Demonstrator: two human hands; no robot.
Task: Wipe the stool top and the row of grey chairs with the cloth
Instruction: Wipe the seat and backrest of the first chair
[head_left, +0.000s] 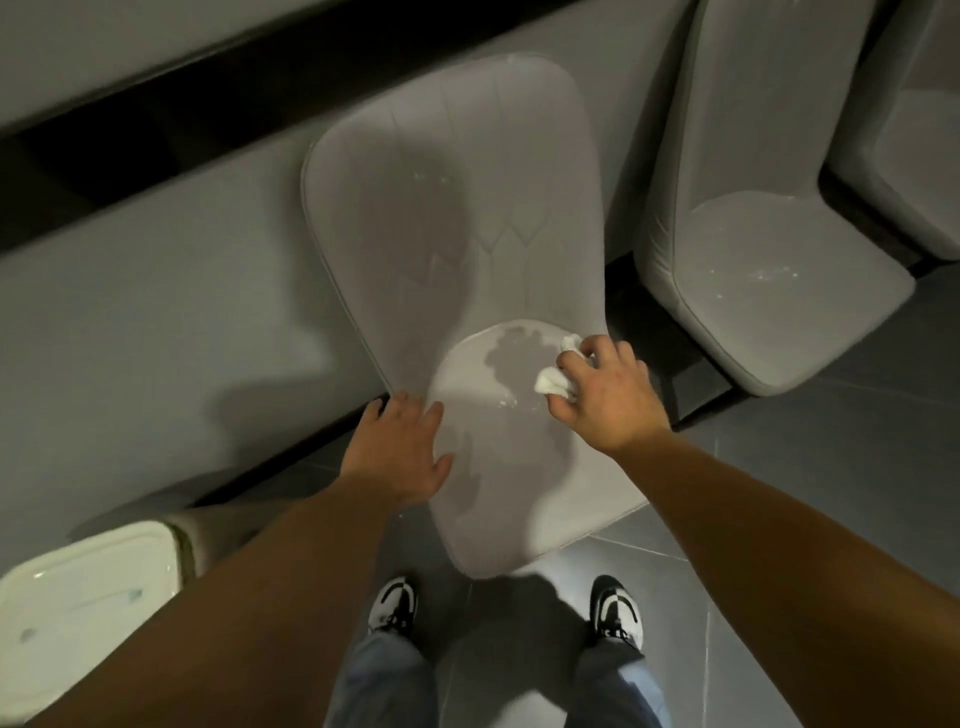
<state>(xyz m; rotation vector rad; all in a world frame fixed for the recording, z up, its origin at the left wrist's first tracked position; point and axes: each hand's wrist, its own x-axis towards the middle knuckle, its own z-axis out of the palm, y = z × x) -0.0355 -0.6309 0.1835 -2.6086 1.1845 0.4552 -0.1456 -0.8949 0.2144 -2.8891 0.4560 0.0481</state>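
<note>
Two hands | right hand (605, 395) clutches cloth (553, 383) on grey chair (498, 467) seat | left hand (402, 447) spread flat

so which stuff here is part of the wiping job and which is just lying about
Part of the job:
white cloth
grey chair being wiped
next grey chair
stool top

Just there:
floor tiles
wall panel
</note>
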